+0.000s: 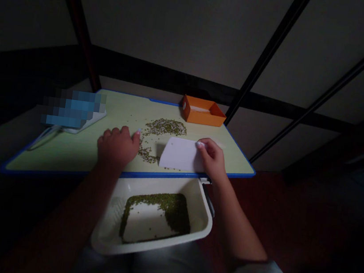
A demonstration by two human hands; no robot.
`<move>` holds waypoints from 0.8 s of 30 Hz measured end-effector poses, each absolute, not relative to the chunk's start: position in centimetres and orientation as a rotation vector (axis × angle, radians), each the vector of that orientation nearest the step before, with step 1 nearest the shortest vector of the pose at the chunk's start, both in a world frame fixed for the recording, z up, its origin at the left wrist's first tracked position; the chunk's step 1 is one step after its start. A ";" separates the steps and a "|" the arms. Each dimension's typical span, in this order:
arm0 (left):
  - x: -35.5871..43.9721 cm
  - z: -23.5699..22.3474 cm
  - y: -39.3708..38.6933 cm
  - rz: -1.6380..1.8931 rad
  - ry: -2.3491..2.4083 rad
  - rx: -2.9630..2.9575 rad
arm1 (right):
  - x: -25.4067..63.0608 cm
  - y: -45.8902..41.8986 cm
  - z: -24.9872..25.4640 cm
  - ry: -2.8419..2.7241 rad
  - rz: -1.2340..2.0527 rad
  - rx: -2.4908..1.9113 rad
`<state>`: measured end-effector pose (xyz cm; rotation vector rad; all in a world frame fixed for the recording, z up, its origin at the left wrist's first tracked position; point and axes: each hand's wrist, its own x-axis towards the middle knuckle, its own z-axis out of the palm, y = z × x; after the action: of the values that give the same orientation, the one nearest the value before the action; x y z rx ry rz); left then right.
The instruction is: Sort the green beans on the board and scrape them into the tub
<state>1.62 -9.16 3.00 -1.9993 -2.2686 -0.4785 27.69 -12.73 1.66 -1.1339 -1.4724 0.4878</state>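
Sprawling olive-green grains point(166, 127), flat white scraper point(179, 154)

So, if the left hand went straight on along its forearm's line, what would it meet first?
Likely a few stray green grains on the board, left of the larger patch, then the board's blue far edge; how high the left hand sits is unclear.
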 end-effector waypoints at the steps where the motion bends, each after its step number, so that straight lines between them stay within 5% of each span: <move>1: 1.6 3.0 -9.2 -0.478 -2.269 -2.000 | 27.6 -12.6 1.7 -1.477 0.511 -1.137; 13: 1.7 3.3 -9.4 -0.480 -2.287 -2.013 | 27.0 -13.3 2.5 -1.578 0.536 -1.030; 24: 1.6 3.0 -9.3 -0.537 -2.275 -2.010 | 28.5 -19.1 1.9 -1.434 -0.081 -1.166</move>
<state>1.60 -9.27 3.05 -2.0097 -2.2752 -0.5371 28.49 -19.06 1.94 -1.1658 -1.4338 -0.0814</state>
